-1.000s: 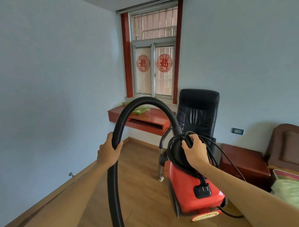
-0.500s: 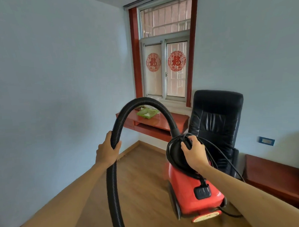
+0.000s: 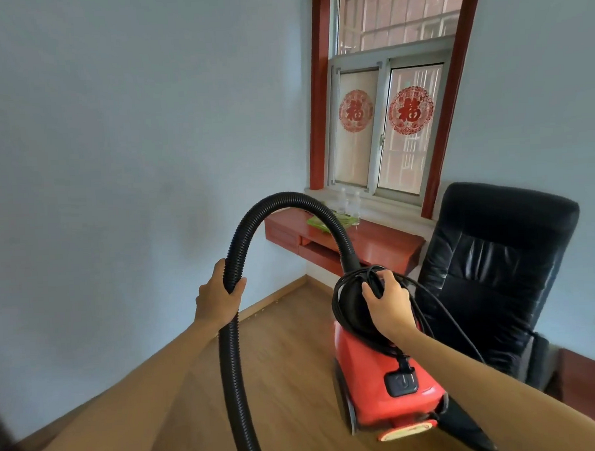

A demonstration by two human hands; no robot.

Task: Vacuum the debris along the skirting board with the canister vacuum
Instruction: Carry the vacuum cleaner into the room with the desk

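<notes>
A red canister vacuum (image 3: 374, 385) hangs above the wooden floor, carried by my right hand (image 3: 388, 306), which grips its black top handle among coils of black power cord (image 3: 426, 315). Its black ribbed hose (image 3: 233, 347) arches up from the canister's front and drops down out of the frame's bottom edge. My left hand (image 3: 217, 300) is closed around the hose on the arch's left side. The wooden skirting board (image 3: 272, 299) runs along the foot of the left wall to the corner. Small pale specks of debris (image 3: 259, 312) lie beside it. The hose's nozzle end is hidden.
A black leather office chair (image 3: 496, 271) stands right behind the vacuum. A red wall-mounted desk (image 3: 382, 245) sits under the window (image 3: 384, 126), holding a green tray and clear bottles. A dark red cabinet (image 3: 589, 379) is at the far right.
The view has swung left and closer to the corner; the chair and desk shifted right and the bed left the frame. Both hands keep their grips on hose and handle.
</notes>
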